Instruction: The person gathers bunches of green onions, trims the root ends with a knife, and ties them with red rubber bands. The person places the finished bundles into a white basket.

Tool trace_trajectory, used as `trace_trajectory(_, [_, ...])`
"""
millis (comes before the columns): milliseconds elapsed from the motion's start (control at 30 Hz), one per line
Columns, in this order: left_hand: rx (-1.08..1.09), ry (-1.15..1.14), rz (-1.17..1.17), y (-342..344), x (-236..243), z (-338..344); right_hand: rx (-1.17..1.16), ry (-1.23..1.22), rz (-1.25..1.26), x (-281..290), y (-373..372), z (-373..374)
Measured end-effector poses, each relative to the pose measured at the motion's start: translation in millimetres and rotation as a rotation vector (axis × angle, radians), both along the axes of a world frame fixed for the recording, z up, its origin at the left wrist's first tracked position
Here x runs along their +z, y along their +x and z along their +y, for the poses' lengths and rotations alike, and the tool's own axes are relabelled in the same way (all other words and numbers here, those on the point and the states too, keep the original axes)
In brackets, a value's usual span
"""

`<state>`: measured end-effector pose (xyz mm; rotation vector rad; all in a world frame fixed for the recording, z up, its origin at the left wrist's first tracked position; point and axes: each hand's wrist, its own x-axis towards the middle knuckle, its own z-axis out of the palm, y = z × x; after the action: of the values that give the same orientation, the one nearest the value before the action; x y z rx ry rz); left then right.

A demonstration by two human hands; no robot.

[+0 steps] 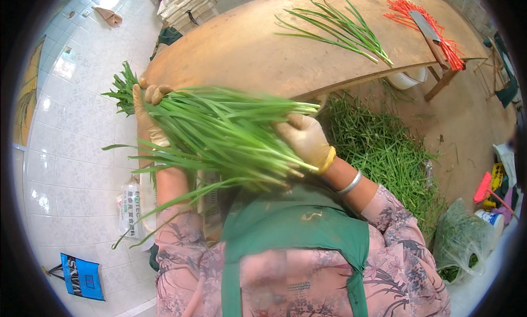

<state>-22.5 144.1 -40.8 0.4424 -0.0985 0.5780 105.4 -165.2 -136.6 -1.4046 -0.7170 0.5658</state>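
A large bunch of garlic chives (214, 117) stretches across in front of me, leaf tips to the left and pale stem ends to the right. My left hand (151, 106), in a pale glove, is wrapped round the leafy end. At the stem end, my gloved right hand (304, 137) is closed against the stalks, its fingertips partly hidden by them. The lower part of the bunch fans out, slightly blurred, and a few long leaves hang down at the left over my forearm.
On the wooden table (230, 54) lie a few loose chives (343, 32), red ties (453, 54) and a cleaver (425, 26). Trimmings (379, 147) cover the floor at right, near a white bucket (409, 78) and a clear plastic bag (464, 237). A blue bag (82, 277) lies lower left.
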Motion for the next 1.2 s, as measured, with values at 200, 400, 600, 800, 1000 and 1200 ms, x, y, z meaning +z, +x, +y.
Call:
trace_trajectory(200, [0.271, -0.042, 0.208, 7, 19, -44, -0.191, -0.473, -0.495, -44, 20, -57])
trace_trajectory(400, [0.262, -0.003, 0.126, 11, 2, -27, -0.016, -1.389, -0.63, -67, 84, -172])
trace_trajectory(600, [0.369, 0.051, 0.2, 3, 13, -28, 0.084, -0.309, -0.714, 77, 6, -78])
trace_trajectory(800, [0.422, 0.123, 0.339, 20, 28, -45, 0.11, 0.098, -0.128, 39, 20, -5])
trace_trajectory(1000, [0.509, 0.223, 0.396, 23, 15, -20, 0.3, -0.292, -0.553, 37, 64, -46])
trace_trajectory(1200, [0.501, 0.16, 0.431, 28, 5, -19, -0.188, -0.314, 0.019, 17, 77, -120])
